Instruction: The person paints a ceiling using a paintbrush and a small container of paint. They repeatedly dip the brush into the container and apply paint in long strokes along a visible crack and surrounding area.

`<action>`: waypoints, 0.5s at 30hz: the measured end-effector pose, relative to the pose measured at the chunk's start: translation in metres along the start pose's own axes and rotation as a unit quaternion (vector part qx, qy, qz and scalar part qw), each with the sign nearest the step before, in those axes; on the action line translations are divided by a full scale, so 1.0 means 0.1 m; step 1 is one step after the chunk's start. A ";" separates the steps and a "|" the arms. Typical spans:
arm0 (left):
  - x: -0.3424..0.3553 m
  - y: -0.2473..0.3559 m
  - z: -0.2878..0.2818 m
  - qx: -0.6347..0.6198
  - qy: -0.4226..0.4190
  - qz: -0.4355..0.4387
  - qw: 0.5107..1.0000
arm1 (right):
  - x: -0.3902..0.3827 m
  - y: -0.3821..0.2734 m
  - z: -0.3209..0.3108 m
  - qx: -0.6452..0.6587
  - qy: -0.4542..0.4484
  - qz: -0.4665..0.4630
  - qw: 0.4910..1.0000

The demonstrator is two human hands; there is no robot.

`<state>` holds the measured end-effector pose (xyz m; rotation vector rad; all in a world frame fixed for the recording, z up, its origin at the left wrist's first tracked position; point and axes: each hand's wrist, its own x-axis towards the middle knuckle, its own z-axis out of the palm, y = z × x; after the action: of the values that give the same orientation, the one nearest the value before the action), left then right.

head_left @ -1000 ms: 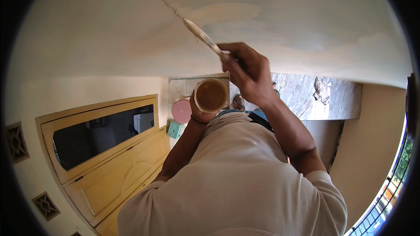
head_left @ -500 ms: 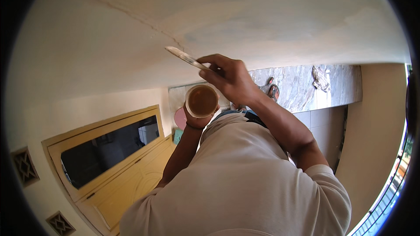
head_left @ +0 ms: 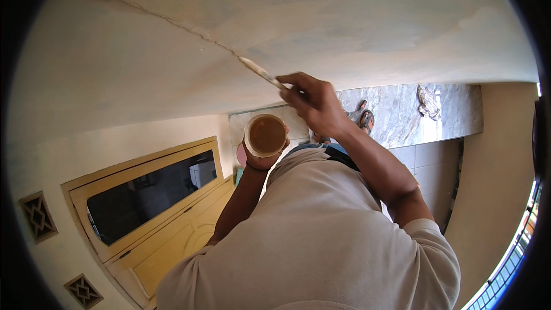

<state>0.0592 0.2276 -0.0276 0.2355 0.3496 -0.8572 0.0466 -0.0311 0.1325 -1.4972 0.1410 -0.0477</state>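
With the paintbrush [head_left: 259,71] gripped by the right hand [head_left: 313,100], brown liquid [head_left: 268,135] could be spilled if the cup [head_left: 247,141] clasped by the left hand [head_left: 263,161] is tilted.

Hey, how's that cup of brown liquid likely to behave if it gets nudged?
The cup could slop, since its top is open and the brown liquid looks smooth. It probably won't tip over, as the left hand grips it.
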 end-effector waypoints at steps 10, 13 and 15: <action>-0.16 0.02 -0.04 -0.035 -0.064 0.041 0.997 | -0.39 0.15 -0.47 0.088 0.164 0.063 0.981; -0.11 -0.01 -0.03 -0.020 -0.065 0.033 0.997 | -0.17 0.04 -0.14 0.050 0.044 0.070 0.995; -0.05 0.00 0.00 -0.015 -0.058 0.017 0.998 | 0.15 0.20 0.07 -0.007 0.005 0.009 1.000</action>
<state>0.0563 0.2307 -0.0258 0.1617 0.2490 -0.8270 0.0611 -0.0241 0.1120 -1.5103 0.1634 -0.0405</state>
